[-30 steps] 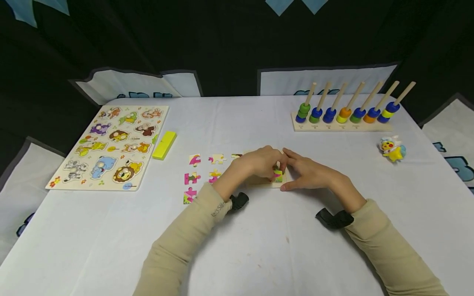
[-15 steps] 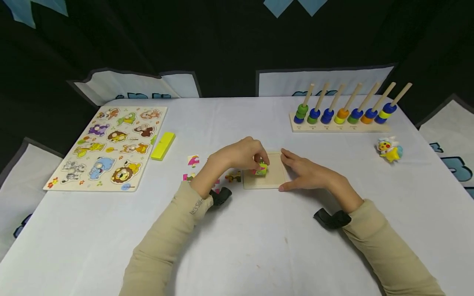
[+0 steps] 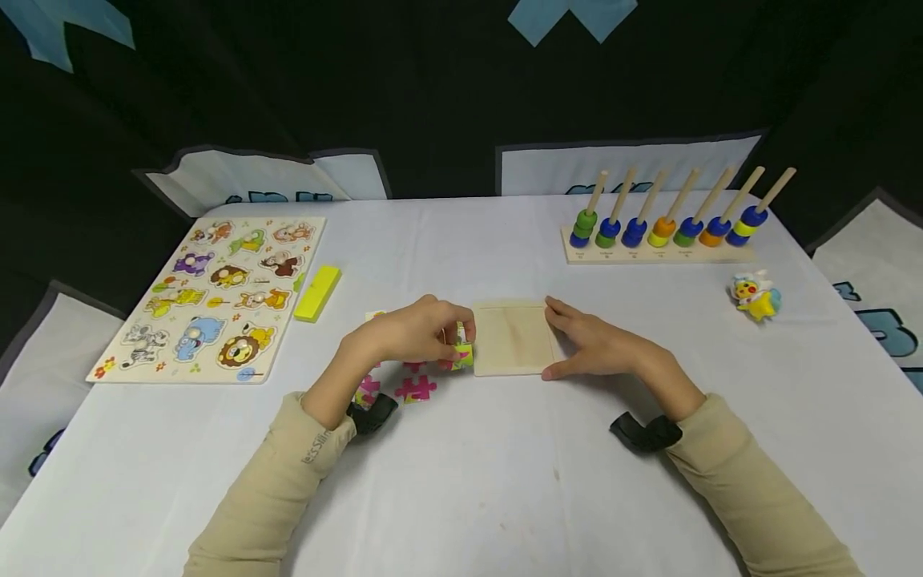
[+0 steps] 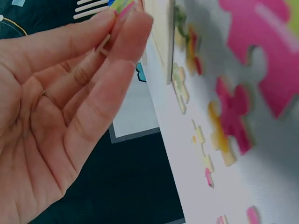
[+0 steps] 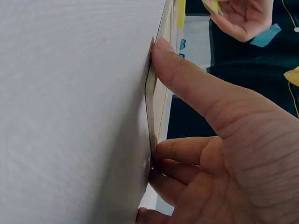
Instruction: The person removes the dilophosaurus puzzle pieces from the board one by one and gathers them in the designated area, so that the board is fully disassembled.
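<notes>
My left hand (image 3: 407, 332) pinches a yellow-green and pink jigsaw piece (image 3: 464, 357) between thumb and fingers, just left of a square wooden puzzle tray (image 3: 510, 340). In the left wrist view the same piece shows at the fingertips, raised above the table. The tray lies flat, its bare wood showing. Along its right edge rests my right hand (image 3: 602, 344), thumb at the near corner and index finger at the far one. Loose jigsaw pieces, among them a pink one (image 3: 416, 389), lie under and beside my left hand, which hides some of them.
An animal puzzle board (image 3: 216, 300) lies at the left, with a yellow block (image 3: 317, 294) beside it. A bead-stacking rack (image 3: 659, 255) with several pegs stands at the back right. In front of it sits a small yellow toy figure (image 3: 755, 296). White cloth (image 3: 490, 481) covers the table.
My left hand has lifted the jigsaw piece off the tray and carried it left, past the tray's left edge. The right hand stays at the tray's right edge.
</notes>
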`<state>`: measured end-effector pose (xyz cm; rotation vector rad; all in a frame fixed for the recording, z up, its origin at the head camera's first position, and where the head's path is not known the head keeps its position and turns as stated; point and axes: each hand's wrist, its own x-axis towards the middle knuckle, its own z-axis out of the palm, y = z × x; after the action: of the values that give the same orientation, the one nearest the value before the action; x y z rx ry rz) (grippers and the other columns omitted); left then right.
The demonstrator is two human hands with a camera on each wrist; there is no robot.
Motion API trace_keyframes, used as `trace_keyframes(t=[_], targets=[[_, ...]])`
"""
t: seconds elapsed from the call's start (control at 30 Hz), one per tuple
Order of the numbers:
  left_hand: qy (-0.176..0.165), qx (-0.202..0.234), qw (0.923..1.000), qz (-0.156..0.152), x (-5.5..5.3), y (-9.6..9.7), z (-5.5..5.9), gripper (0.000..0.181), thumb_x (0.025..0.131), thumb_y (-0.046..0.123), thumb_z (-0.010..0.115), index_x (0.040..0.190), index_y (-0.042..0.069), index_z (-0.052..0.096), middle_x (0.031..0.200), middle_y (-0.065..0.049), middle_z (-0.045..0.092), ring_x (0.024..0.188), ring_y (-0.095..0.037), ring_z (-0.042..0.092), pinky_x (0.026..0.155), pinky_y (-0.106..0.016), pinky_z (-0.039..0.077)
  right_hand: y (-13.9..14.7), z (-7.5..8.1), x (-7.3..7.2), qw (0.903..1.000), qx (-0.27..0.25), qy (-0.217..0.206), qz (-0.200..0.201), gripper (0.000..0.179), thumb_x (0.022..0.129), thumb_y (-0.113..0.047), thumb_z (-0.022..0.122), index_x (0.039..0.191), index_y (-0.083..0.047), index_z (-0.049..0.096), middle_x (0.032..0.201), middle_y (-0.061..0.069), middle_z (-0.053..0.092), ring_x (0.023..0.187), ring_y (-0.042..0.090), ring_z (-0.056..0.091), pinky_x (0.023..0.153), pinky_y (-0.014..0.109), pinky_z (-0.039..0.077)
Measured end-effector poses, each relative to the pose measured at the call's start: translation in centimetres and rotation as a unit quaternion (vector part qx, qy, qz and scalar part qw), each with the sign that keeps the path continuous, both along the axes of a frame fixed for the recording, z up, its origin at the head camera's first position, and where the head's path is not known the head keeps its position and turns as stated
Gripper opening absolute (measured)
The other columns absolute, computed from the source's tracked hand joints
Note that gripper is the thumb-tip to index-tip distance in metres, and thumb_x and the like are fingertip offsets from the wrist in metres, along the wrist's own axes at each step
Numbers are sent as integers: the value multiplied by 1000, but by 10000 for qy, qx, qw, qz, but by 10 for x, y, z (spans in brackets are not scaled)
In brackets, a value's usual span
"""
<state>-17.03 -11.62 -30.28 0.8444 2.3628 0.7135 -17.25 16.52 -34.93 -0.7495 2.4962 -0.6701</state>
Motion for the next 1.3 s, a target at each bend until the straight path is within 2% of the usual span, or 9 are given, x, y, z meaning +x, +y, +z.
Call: trace_keyframes(t=[0.17,0.37,0.53,0.6,0.77,0.87,1.03,1.3], targets=[[87,-206,9997,-97,9,1,-4,16,85,3,68,97,10,61,69,-3,69,57,-17,60,59,-23,47,-1,1,0,10000,48,38,5,101,82,-40,74,147,12,17,159,24,5,147,42,7,116,55,15],[119,-295,9994,-166,9,4,-11,18,81,2,72,92,12,62,68,0,63,59,-9,54,62,-22,45,-2,4,0,10000,56,64,16,100,82,-39,74,146,12,18,159,24,5,147,41,7,116,54,15],[-219,-287,9990,-260,8,2,-16,17,81,3,73,90,14,63,65,2,62,57,-7,52,63,-22,44,-3,5,1,10000,48,44,21,100,82,-39,74,146,13,18,159,25,5,147,42,7,116,55,16],[-200,-308,9988,-320,7,2,-18,17,81,5,73,90,15,64,65,3,61,58,-7,52,64,-22,44,-2,4,1,10000,46,26,19,100,82,-39,74,146,13,18,159,25,5,147,42,7,116,55,16],[475,-379,9973,-419,8,5,-19,14,80,7,75,89,15,67,71,4,61,67,-7,52,68,-22,44,-2,3,1,9999,128,71,-5,101,81,-41,74,146,12,18,159,25,6,147,42,8,116,55,16],[660,-488,9958,-405,10,6,-19,12,79,7,76,86,14,69,70,5,61,68,-6,52,69,-21,44,-2,2,1,9999,126,49,-26,101,81,-42,74,146,12,18,159,24,6,147,42,8,116,55,16],[616,-547,9962,-269,13,5,-21,12,77,6,77,82,13,69,66,5,59,64,-5,50,66,-20,43,-2,-2,4,9999,116,10,-48,102,81,-43,74,146,12,19,159,24,6,147,42,8,116,55,16],[599,-563,9964,-195,15,6,-18,10,79,7,75,86,15,75,75,6,65,71,-6,54,68,-20,46,-3,-1,2,9999,84,57,-2,101,82,-42,73,146,12,18,159,24,6,147,42,8,116,55,16]])
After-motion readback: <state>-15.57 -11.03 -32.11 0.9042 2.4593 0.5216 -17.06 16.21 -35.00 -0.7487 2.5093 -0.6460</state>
